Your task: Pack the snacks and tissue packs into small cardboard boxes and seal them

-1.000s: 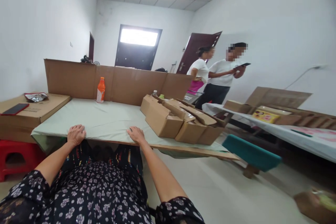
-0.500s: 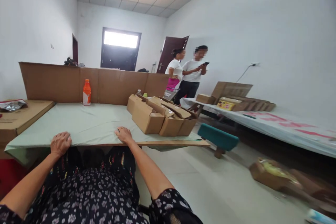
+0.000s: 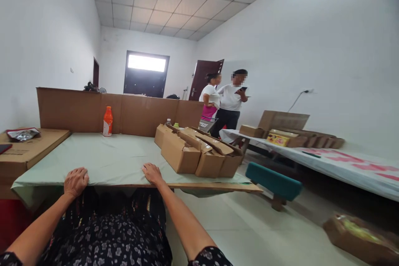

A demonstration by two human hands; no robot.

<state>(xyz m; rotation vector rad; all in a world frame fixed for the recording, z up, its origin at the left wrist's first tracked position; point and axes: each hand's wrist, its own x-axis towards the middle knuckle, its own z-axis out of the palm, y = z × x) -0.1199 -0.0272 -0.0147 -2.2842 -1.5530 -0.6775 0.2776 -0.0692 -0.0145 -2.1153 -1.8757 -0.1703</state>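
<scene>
My left hand (image 3: 75,182) rests on the near edge of the table (image 3: 115,158), which is covered with a pale green cloth. Its fingers lie on the cloth and hold nothing. Further right, my right hand (image 3: 152,173) also lies on the table edge, fingers stretched out and nothing in them. The nearest things to it are several brown cardboard boxes (image 3: 180,156) standing close together on the table's right side. An orange bottle (image 3: 107,121) stands upright at the back of the table, in front of an upright cardboard panel (image 3: 137,114).
A flat carton (image 3: 46,143) bearing a silvery packet (image 3: 25,134) is at the left. To the right are a teal bench (image 3: 274,181), a long table (image 3: 358,162) with boxes and a floor box (image 3: 358,235). Two people (image 3: 229,99) stand beyond, one holding a dark device.
The view has tilted up and shifted slightly left, so everything appears lower and mostly further right. Both hands stay on the table edge. The person with the device has shifted arm position a little.
</scene>
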